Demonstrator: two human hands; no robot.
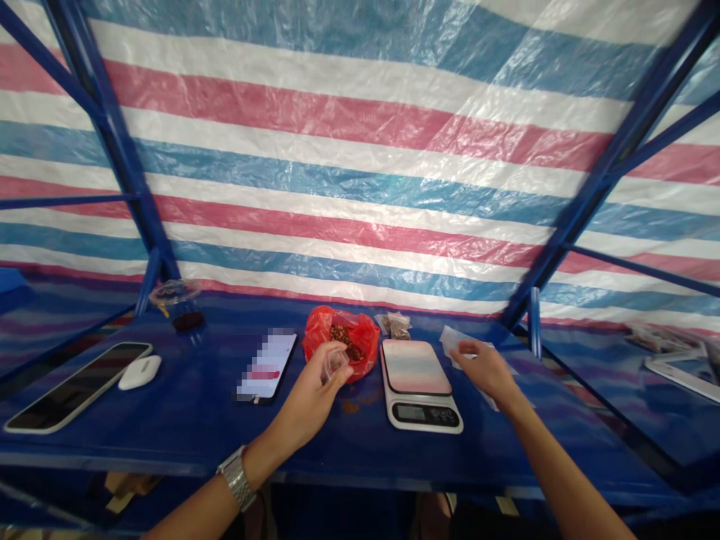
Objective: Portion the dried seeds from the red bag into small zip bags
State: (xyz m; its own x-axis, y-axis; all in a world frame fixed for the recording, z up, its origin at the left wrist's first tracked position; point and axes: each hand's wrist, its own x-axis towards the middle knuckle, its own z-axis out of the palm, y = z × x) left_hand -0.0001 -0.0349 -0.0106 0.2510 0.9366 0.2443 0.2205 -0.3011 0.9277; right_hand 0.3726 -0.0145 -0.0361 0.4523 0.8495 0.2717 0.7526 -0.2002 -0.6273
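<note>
The left hand (pixel 312 394) is pinching a small clear cup (pixel 335 362), perhaps, at the red bag (pixel 341 341); the right hand (pixel 484 369) is resting open on flat packets (pixel 453 339). The digital scale (pixel 419 382) is standing bare, nothing weighed yet.

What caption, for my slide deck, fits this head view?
Left hand holds a small clear plastic cup at a red plastic bag; right hand hovers over white packets beside a white digital scale.

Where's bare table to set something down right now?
Bare blue table between the white case and the phone, and behind the phone. Crowded from the red bag past the scale to the right hand.
</note>
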